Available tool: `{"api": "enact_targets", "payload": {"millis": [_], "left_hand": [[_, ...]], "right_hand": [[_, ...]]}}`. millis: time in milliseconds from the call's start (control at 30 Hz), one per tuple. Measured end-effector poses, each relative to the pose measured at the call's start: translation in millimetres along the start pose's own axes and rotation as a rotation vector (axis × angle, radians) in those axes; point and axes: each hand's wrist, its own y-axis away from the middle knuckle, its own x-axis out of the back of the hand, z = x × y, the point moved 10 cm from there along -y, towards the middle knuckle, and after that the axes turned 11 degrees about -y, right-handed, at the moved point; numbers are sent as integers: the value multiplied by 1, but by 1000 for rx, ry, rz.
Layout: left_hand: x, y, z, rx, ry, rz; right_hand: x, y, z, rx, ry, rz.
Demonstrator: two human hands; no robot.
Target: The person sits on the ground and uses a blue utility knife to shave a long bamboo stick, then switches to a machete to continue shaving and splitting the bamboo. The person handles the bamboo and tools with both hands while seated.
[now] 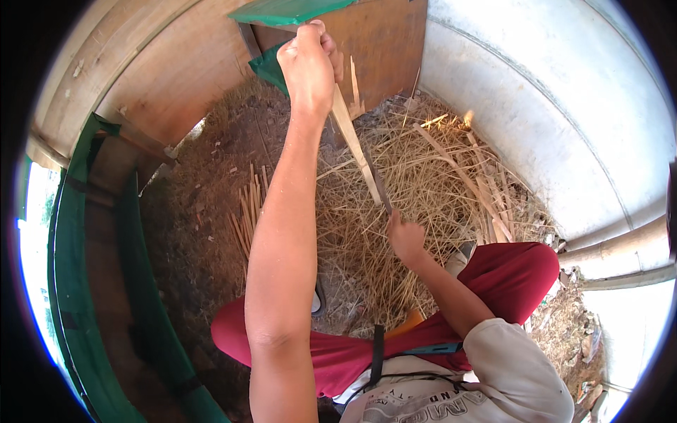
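Stretched out far in front, my left hand (pixel 310 67) is closed round the upper end of a pale bamboo strip (pixel 350 134). The strip slants down toward my right hand (pixel 407 237), which grips a knife (pixel 379 185) by its lower end; the handle is hidden in my fingers. Its dark narrow blade lies along the right side of the strip, close to the lower end. Below them spreads a heap of straw-coloured shavings (pixel 430 183). Left of the shavings, beside my left forearm, lies a bundle of thin split sticks (pixel 248 208).
My crossed legs in maroon trousers (pixel 504 278) frame the near side. Longer bamboo pieces (pixel 486 187) lie at the right by a pale sheet wall (pixel 543 84). A wooden panel (pixel 388 49) with green sheeting (pixel 289 10) stands ahead. Green-covered boards (pixel 141 261) curve along the left.
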Motion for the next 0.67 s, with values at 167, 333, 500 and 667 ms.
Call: {"api": "enact_targets", "payload": {"millis": [167, 333, 500, 667], "left_hand": [[4, -1, 1, 21, 31, -8], [23, -2, -2, 41, 43, 16], [34, 2, 2, 18, 42, 23], [47, 6, 3, 22, 51, 36]], "right_hand": [[-98, 37, 88, -96, 159, -422], [-95, 19, 73, -62, 113, -432], [-84, 22, 88, -183, 52, -425], [-72, 4, 71, -206, 119, -477]]}}
